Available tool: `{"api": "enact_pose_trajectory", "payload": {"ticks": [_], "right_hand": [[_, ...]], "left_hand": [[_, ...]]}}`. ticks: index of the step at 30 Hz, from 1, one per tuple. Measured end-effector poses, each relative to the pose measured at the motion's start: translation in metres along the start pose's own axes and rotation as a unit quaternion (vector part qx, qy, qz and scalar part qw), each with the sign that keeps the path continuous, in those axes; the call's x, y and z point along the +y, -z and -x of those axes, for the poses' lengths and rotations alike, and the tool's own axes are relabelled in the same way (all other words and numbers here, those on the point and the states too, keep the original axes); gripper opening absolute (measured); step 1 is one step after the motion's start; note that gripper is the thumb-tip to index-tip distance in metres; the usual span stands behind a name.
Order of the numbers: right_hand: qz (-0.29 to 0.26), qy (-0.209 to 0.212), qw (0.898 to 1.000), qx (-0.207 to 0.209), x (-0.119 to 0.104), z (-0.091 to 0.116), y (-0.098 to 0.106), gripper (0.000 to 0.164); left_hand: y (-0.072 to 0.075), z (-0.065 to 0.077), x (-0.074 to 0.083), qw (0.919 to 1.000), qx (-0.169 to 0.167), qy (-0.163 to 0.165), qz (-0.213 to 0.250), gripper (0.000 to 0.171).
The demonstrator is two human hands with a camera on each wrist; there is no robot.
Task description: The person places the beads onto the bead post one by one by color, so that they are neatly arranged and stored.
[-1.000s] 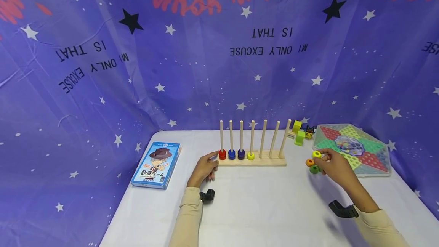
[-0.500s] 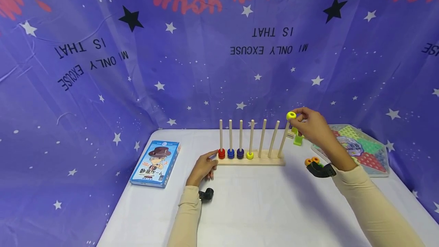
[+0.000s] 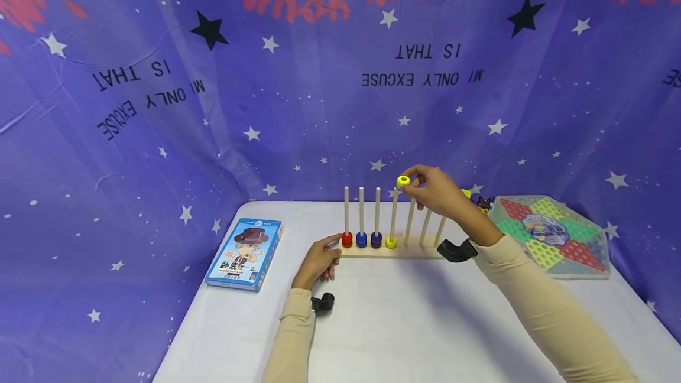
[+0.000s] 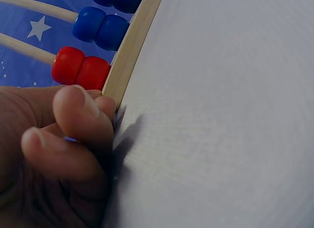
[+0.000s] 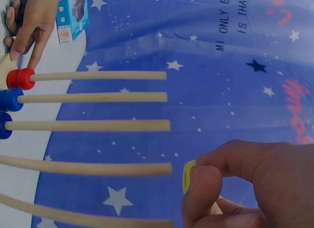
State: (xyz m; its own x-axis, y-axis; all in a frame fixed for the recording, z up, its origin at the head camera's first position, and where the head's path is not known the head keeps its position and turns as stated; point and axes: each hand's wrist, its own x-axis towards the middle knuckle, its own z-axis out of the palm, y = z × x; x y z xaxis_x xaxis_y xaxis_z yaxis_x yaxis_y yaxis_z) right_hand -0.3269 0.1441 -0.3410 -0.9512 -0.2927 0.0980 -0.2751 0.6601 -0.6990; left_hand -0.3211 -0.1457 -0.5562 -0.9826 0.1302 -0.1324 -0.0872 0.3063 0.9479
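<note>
Head view: right of centre, I had the right hand (image 3: pixel 433 192) pinching the yellow bead (image 3: pixel 403 182), just above-right of the near-upright fourth peg (image 3: pixel 394 210); the left hand (image 3: pixel 316 260) gripped the board (image 3: pixel 393 253) at its left end.

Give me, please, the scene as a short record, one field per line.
Right grip: pinches a held yellow bead
Bead position: near the top of the fourth peg from the left, not on it
Left grip: holds the left end of the wooden base
Seated beads, left to right: two red beads, two blue beads, two dark purple beads, one seated yellow bead
Left side: blue box
Right side: hexagonal board
</note>
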Motion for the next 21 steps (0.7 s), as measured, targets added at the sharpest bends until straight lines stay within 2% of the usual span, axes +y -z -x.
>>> {"api": "enact_pose_trajectory", "payload": {"ticks": [6,14,21], "right_hand": [[0.003,-0.012,1.000,-0.017,-0.003,-0.004,-0.010,0.032],[0.002,-0.013,1.000,-0.012,-0.004,-0.008,-0.010,0.034],[-0.001,-0.022,1.000,-0.017,-0.002,-0.010,-0.013,0.037]], "left_hand": [[0.001,0.001,-0.001,1.0000,0.003,-0.008,-0.003,0.050],[0.002,0.002,0.002,0.9999,0.006,-0.013,-0.009,0.049],[0.001,0.003,0.001,0.9999,-0.004,-0.015,0.001,0.050]]}}
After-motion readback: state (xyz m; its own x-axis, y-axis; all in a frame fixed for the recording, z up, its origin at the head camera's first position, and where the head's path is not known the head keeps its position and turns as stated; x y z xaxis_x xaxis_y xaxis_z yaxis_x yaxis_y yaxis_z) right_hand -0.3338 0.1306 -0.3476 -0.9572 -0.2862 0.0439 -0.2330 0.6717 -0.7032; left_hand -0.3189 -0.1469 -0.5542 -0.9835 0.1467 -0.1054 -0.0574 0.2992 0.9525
